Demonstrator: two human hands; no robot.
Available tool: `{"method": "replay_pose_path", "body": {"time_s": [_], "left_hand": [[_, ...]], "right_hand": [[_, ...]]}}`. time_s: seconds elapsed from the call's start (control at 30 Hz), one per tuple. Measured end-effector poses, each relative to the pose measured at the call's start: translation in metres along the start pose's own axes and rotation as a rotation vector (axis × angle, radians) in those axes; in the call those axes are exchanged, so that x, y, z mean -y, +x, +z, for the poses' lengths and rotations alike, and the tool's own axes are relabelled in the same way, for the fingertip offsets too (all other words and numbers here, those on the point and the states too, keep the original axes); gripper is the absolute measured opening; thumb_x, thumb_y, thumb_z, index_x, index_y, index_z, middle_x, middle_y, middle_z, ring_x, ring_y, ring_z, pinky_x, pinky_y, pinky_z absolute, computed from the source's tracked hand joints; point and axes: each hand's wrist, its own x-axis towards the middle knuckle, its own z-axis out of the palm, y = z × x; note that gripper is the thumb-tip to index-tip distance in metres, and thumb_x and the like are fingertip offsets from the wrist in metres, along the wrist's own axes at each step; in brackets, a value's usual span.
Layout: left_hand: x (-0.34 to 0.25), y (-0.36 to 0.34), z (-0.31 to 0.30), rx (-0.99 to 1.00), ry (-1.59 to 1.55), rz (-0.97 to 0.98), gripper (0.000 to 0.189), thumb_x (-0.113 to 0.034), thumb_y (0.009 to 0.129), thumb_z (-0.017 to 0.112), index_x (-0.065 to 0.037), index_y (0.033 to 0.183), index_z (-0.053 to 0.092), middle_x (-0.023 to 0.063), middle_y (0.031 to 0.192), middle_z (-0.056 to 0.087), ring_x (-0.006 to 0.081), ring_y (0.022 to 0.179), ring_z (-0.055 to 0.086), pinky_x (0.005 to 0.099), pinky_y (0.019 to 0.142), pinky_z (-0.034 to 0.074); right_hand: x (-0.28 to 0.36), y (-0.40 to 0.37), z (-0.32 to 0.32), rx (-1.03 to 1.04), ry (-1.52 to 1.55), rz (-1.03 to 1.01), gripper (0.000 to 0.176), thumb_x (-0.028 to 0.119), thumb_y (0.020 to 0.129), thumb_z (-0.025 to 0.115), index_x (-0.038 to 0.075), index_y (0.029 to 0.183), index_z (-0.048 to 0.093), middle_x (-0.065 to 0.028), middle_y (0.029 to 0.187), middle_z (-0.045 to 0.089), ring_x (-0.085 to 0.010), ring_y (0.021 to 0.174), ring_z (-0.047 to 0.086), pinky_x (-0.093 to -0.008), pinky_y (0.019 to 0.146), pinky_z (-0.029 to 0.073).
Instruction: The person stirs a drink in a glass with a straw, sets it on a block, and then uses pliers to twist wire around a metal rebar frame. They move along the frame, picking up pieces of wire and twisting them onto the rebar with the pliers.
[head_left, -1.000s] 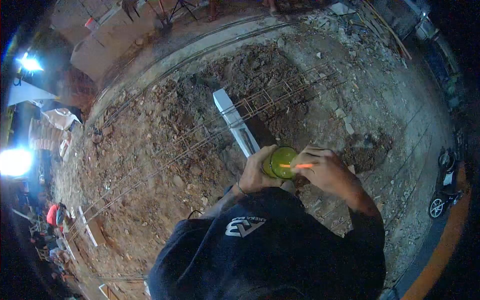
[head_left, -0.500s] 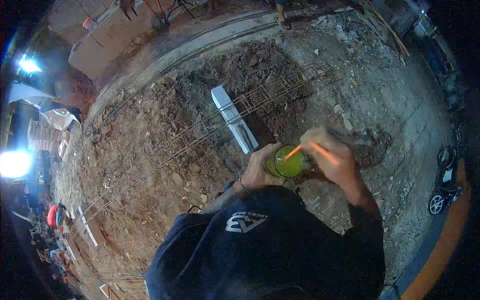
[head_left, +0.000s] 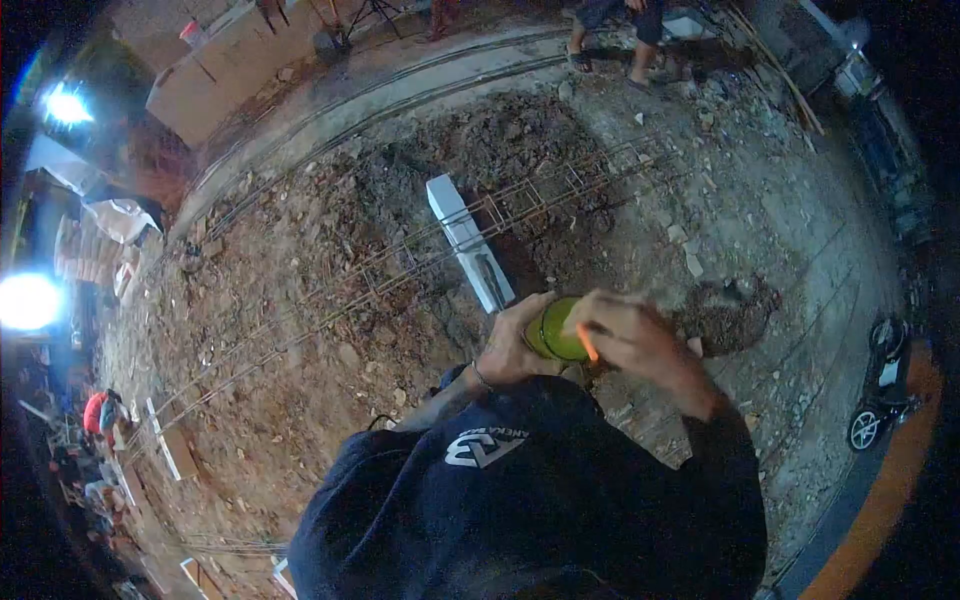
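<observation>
In front of my chest I hold a cup of green drink (head_left: 556,334). My left hand (head_left: 513,345) is wrapped around its side. My right hand (head_left: 630,335) rests over the cup's top and pinches an orange straw (head_left: 586,342) that pokes into the drink. Much of the cup is hidden by my fingers. My dark blue shirt with a white logo (head_left: 480,447) fills the lower part of the view.
Below lies rough dirt and rubble with a long rebar cage (head_left: 420,260) and a white block (head_left: 468,243). A dirt mound (head_left: 728,318) sits right. Someone's legs (head_left: 610,35) stand at the top. Bright lamps (head_left: 30,300) glare left; a motorbike (head_left: 880,385) is parked right.
My right hand has come down from holding the straw raised and angled, and now covers the cup top with the straw pushed lower. Someone's legs have stepped into view at the top.
</observation>
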Motion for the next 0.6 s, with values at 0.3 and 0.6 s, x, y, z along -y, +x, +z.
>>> {"method": "replay_pose_path", "body": {"time_s": [0.3, 0.6], "left_hand": [[0.021, -0.005, 0.01, -0.043, 0.105, 0.08, 0.088, -0.036, 0.043, 0.079, 0.003, 0.113, 0.041, 0.0194, 0.103, 0.052, 0.0346, 0.099, 0.049, 0.0382, 0.085, 0.038], [0.004, 0.004, 0.006, -0.071, 0.016, 0.034, 0.079, -0.027, 0.045, 0.077, 0.005, 0.109, 0.044, 0.0184, 0.101, 0.053, 0.031, 0.095, 0.053, 0.0362, 0.081, 0.042]], "right_hand": [[-0.002, -0.007, -0.001, -0.053, -0.026, 0.094, 0.007, 0.003, 0.072, 0.057, 0.004, 0.078, 0.054, -0.0099, 0.081, 0.058, -0.0216, 0.077, 0.058, -0.0293, 0.068, 0.046], [0.001, 0.0, -0.012, -0.04, 0.008, 0.195, 0.011, 0.006, 0.076, 0.056, 0.004, 0.087, 0.056, -0.0084, 0.088, 0.057, -0.0204, 0.082, 0.056, -0.0297, 0.073, 0.044]]}}
